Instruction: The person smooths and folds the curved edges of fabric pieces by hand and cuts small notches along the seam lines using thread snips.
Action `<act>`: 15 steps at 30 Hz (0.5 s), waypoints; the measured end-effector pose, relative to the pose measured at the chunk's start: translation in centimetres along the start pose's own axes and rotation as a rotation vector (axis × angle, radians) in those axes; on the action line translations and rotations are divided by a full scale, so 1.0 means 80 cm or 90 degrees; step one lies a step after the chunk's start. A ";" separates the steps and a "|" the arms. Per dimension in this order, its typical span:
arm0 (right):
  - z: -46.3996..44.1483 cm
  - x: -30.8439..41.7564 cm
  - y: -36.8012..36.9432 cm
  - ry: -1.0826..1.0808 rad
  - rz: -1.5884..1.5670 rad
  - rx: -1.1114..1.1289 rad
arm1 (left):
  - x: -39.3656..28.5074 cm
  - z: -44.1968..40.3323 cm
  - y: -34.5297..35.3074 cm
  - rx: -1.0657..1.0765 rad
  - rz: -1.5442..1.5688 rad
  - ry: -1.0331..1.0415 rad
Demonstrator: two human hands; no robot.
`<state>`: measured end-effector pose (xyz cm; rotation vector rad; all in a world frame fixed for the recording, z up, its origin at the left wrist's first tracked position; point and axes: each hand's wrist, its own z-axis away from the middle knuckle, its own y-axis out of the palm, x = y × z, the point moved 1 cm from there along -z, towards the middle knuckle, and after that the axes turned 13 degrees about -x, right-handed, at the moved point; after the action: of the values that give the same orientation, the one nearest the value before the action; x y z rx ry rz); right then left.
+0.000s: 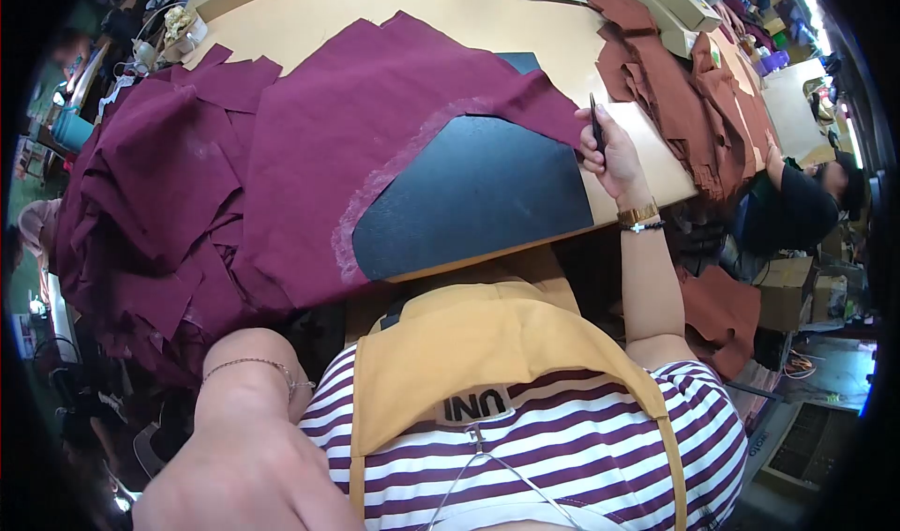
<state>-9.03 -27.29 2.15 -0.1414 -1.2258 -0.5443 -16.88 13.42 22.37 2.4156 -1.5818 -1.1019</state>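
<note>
My right hand [615,151] is closed around a slim black pointed tool [594,119], tip up; its exact kind I cannot make out. Just left of that hand is the corner of a maroon fabric piece [347,119], spread over a dark flat board [478,194]. Whitish marks [384,170] run along the fabric's curved edge. Close to the camera at the lower left is my left hand [248,470], raised near my body with a thin bracelet at the wrist. Its fingers run out of the frame, so what they do is hidden.
Crumpled maroon fabric [155,184] hangs over the table's left side. Rust-brown fabric pieces [666,90] lie along the right of the table [469,15]. Boxes [675,1] stand at the back right. Another person [787,208] is at the far right.
</note>
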 end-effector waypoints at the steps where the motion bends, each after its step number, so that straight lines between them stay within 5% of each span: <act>1: -0.001 -0.001 -0.004 -0.002 0.004 -0.010 | -0.001 -0.001 0.004 0.012 0.018 -0.003; 9: -0.029 -0.003 -0.036 -0.066 0.103 -0.106 | -0.004 -0.011 0.011 0.143 0.164 -0.015; 12: -0.060 0.002 -0.069 -0.167 0.358 -0.187 | -0.005 -0.017 0.010 0.207 0.213 -0.022; 13: -0.089 -0.009 -0.092 -0.333 0.522 -0.251 | -0.006 -0.020 0.011 0.234 0.227 -0.025; 15: -0.090 -0.002 -0.097 -0.417 0.696 -0.301 | -0.008 -0.023 0.015 0.284 0.235 -0.023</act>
<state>-6.59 -36.74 -1.95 -1.3845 -1.3970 0.2239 -16.88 12.81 24.57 2.1876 -2.3743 -0.7956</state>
